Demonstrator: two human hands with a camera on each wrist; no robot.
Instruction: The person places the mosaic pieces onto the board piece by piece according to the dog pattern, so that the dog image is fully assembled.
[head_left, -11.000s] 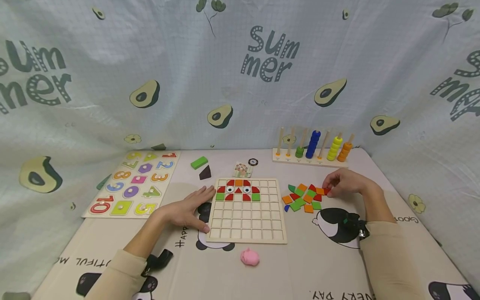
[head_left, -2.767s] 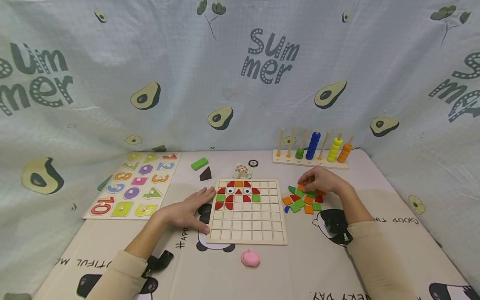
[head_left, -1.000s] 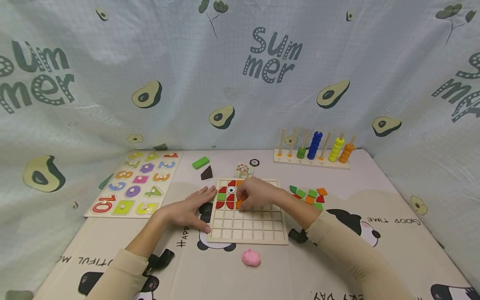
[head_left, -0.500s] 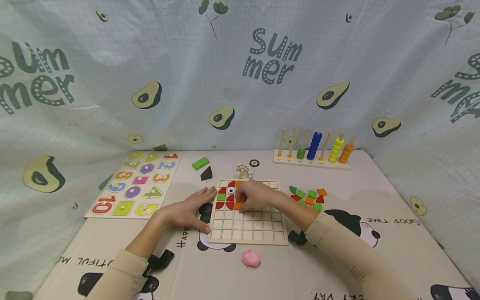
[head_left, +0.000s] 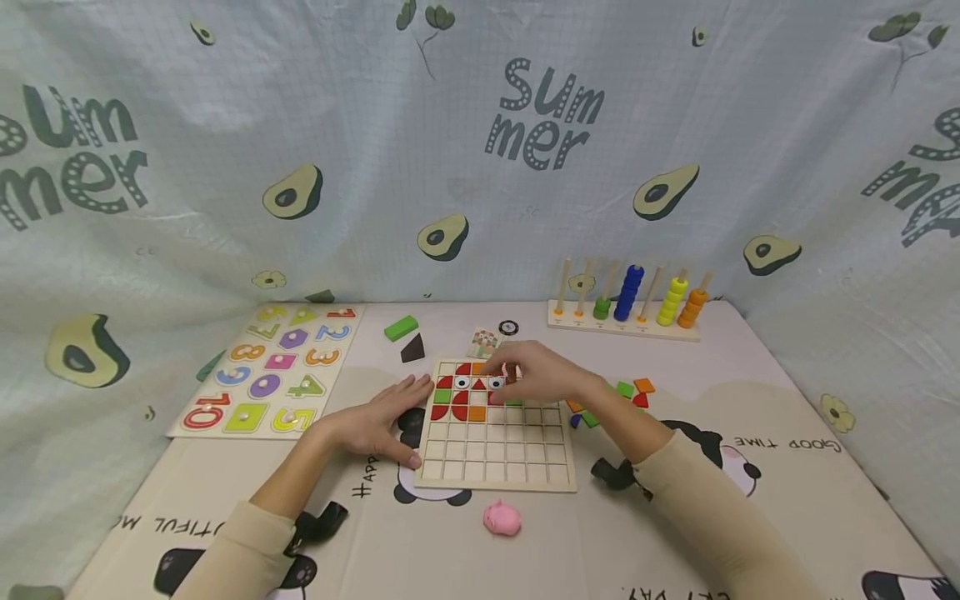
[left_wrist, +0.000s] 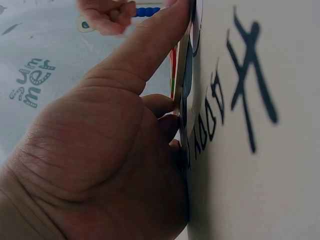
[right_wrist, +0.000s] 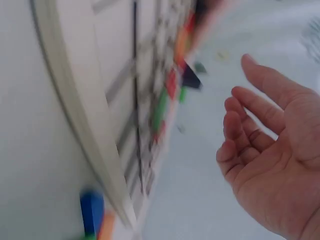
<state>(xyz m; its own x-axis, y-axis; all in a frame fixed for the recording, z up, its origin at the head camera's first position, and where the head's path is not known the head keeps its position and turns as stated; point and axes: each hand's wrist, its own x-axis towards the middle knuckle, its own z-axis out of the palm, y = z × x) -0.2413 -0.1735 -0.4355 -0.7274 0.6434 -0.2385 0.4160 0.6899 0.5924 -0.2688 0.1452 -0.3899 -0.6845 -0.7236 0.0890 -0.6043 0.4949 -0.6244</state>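
Here, left hand (head_left: 375,421) flat, fingers straight, pressing board (head_left: 495,454) edge mid-table. Right hand (head_left: 542,377) over board's top rows, fingers relaxed, empty. Tiles (head_left: 627,390) just right: probably light, stiff, thin; pinch edges.

We find open table in front of the grid board (head_left: 495,454), save the pink pig (head_left: 501,517); loose tiles (head_left: 630,390) crowd its right, our left hand (head_left: 375,421) its left edge.

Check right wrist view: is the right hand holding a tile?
No. The right hand is open with relaxed fingers and a bare palm, apart from the wooden grid board.
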